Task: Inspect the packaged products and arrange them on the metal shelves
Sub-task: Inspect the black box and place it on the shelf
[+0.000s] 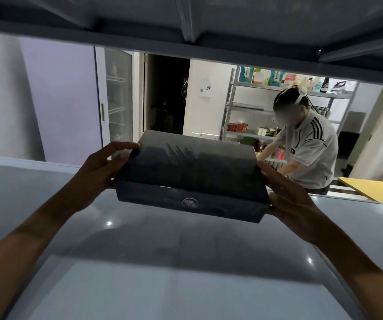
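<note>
Head view: I have the box (190, 179) between both hands, over the grey shelf (139, 262), with the shelf above (185, 31) running across at twelve o'clock. My left hand (98, 169) has its grip on the box's left end at nine o'clock, fingers curled over the top far corner. My right hand (289, 204) lies flat along the right end at three o'clock, fingers straight, pressing in rather than wrapping.

The box's long axis runs left to right, nine to three, with the right end sitting a little nearer me. Both hands are in contact, so neither is closer; I cannot tell whether the near bottom edge touches the shelf.

I judge the next move is setting it down flat and sliding it toward twelve. Beyond, another person (306, 144) works at a far rack (232, 107).
</note>
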